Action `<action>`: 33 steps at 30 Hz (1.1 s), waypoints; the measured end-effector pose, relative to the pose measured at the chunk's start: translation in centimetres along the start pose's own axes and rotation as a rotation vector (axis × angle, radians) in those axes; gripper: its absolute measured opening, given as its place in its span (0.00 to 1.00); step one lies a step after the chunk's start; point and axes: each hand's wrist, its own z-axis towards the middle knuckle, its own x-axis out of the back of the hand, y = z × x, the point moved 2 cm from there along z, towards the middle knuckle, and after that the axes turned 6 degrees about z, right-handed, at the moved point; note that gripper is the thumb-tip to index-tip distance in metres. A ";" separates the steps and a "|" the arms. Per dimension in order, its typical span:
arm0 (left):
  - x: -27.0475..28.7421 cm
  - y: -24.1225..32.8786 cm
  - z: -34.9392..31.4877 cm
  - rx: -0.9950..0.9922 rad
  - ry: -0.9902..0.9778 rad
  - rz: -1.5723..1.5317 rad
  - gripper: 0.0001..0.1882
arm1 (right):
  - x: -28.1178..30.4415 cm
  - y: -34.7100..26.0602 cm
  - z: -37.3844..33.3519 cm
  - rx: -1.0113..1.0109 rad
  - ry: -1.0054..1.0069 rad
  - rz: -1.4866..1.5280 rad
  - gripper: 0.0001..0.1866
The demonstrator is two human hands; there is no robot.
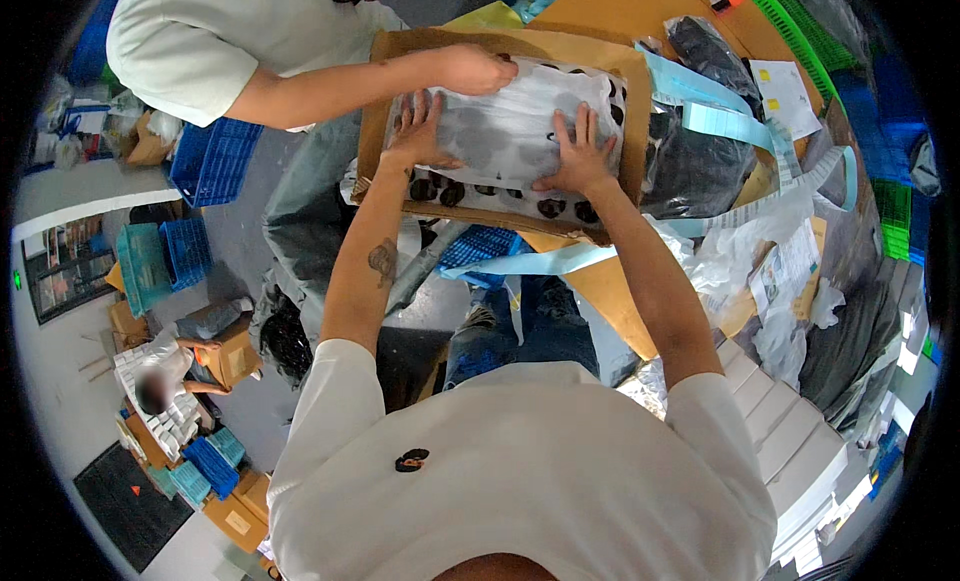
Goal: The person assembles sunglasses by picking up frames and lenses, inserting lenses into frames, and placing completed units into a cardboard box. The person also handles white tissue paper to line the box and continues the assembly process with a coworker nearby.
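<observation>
An opened cardboard box (632,171) lies in front of me. Inside it is a white translucent sheet (490,121), with dark round shapes showing along its edges and faintly through it. My left hand (418,136) presses on the sheet's left part, fingers spread. On the right part lies my right hand (580,153), its fingers also apart. From the far left a co-worker's hand (480,71) reaches over the box, its curled fingers at the sheet's far edge. Whether those fingers pinch the sheet I cannot tell.
Right of the box lie dark items in clear plastic (695,166), light blue label strips (730,124) and crumpled clear bags (740,251). White boxes (790,421) are lined up at lower right. Blue crates (215,161) stand on the left floor; another person holds a carton (232,353) there.
</observation>
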 end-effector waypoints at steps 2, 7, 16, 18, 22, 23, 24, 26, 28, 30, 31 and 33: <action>0.0 -0.3 -0.1 -0.027 -0.021 -0.036 0.77 | 0.1 0.6 0.1 -0.016 -0.002 -0.016 0.74; 1.3 -0.9 -0.8 -0.083 -0.039 0.032 0.74 | -1.5 3.4 2.1 0.075 0.273 0.330 0.67; 0.2 -0.6 -3.5 -0.051 0.044 0.076 0.60 | 1.5 4.0 3.8 -0.066 0.086 -0.018 0.71; 0.1 -0.5 -4.5 -0.023 0.019 0.028 0.60 | 1.4 4.6 4.3 -0.079 0.050 -0.028 0.72; 0.4 -0.5 -5.8 -0.039 0.028 0.010 0.62 | 1.7 4.3 4.3 -0.089 0.033 -0.038 0.73; 0.4 -0.5 -5.9 -0.037 0.026 -0.002 0.62 | 1.8 4.2 4.3 -0.086 0.037 -0.009 0.71; 0.2 -0.6 -5.7 -0.045 0.073 -0.049 0.61 | 2.0 4.2 4.2 -0.084 0.042 0.020 0.70; 0.2 -0.9 -5.6 -0.057 0.171 -0.136 0.58 | 2.6 3.4 4.1 -0.060 0.065 0.061 0.66; 0.1 0.0 -5.7 -0.015 0.138 -0.094 0.55 | 3.1 3.0 3.5 -0.032 0.104 0.080 0.61; 0.4 1.7 -6.5 -0.001 0.141 -0.037 0.48 | 3.0 2.7 2.2 -0.007 0.109 0.001 0.55; 0.4 2.1 -6.8 -0.004 0.152 -0.095 0.47 | 3.2 2.3 1.5 0.012 0.115 -0.041 0.52; -0.3 2.5 -7.4 -0.007 0.171 -0.214 0.45 | 4.2 0.2 -2.3 0.132 0.080 -0.061 0.48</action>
